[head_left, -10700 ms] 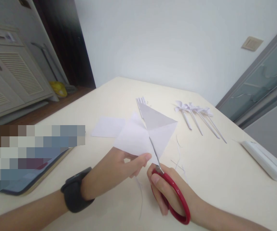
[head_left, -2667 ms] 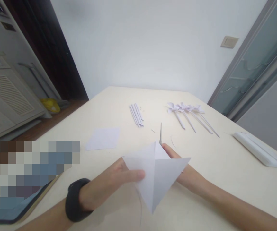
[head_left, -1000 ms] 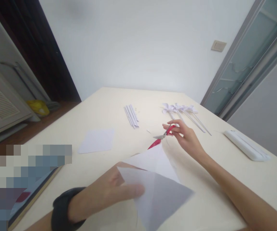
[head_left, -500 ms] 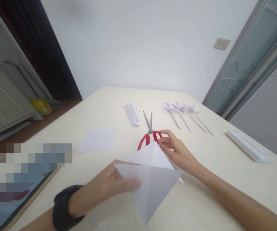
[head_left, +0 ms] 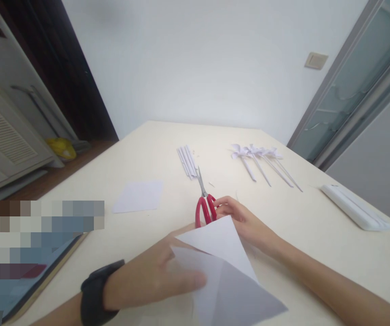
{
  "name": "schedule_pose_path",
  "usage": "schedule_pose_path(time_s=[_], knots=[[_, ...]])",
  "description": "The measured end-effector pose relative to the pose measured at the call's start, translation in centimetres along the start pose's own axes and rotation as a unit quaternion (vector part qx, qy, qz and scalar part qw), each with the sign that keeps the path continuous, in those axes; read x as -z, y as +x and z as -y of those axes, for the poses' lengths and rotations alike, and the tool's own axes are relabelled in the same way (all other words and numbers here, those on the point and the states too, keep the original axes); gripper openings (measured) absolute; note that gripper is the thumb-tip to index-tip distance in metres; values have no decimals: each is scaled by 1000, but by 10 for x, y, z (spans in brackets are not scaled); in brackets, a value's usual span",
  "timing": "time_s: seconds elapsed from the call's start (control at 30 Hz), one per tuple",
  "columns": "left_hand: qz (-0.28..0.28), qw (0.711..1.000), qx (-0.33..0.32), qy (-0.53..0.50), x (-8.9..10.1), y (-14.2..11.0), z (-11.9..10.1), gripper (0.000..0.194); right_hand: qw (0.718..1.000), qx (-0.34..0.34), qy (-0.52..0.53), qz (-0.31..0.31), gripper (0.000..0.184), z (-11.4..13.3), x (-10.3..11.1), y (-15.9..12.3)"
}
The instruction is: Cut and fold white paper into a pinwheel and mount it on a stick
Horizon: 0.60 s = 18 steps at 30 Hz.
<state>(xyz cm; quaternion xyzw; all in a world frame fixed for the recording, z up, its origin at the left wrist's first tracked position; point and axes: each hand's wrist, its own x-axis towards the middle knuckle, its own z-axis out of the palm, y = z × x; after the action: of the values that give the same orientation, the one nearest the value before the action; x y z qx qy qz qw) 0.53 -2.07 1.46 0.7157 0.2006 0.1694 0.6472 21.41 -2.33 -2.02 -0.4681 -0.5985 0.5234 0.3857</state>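
My left hand (head_left: pixel 161 276), with a black band on its wrist, pinches a creased sheet of white paper (head_left: pixel 235 290) with the thumb on top. Slits split the paper into pointed flaps. My right hand (head_left: pixel 240 222) is just beyond the sheet, its fingers closed on the right handle of a pair of red-handled scissors (head_left: pixel 204 208). The blades point away from me and lie nearly together. Part of the handles and part of my right hand are hidden behind the paper.
Rolled paper sticks (head_left: pixel 187 162) lie beyond the scissors, with small scraps beside them. Several paper pinwheels (head_left: pixel 254 156) rest at the back right. A flat white sheet (head_left: pixel 138 197) is at left, a white packet (head_left: pixel 354 207) at right. A tablet-like object (head_left: pixel 42 271), partly pixelated, sits front left.
The scissors have come nearer to me and slightly left with my right hand, and their blades have closed. The paper in my left hand has turned and shifted down and right.
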Motion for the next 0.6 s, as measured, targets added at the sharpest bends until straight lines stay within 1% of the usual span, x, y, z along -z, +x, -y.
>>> schedule_pose_path(time_s=[0.07,0.13,0.17,0.23,0.3,0.37,0.43,0.53,0.6], knots=[[-3,999,-13,45,-1,-1,-2,53,1000,-10,24,2,20,-1,-3,0],[-1,997,-7,82,-2,-2,-4,55,999,-16,42,-1,19,0,-4,0],[2,995,-5,95,-3,-2,-6,51,999,-19,48,-3,19,0,-5,0],[9,993,-13,119,-3,-2,-9,37,998,-18,58,-8,19,2,-4,0],[1,989,-29,144,-2,0,-12,24,998,-13,60,-18,18,4,0,0],[-28,987,-36,157,-2,3,-14,19,998,-4,60,-36,16,6,5,1],[-64,987,-26,145,-1,6,-12,16,996,0,72,-49,14,8,10,1],[-131,987,31,90,3,7,-3,13,993,0,98,-63,13,9,18,2],[-193,977,69,62,7,7,3,11,992,2,103,-68,12,9,23,3]])
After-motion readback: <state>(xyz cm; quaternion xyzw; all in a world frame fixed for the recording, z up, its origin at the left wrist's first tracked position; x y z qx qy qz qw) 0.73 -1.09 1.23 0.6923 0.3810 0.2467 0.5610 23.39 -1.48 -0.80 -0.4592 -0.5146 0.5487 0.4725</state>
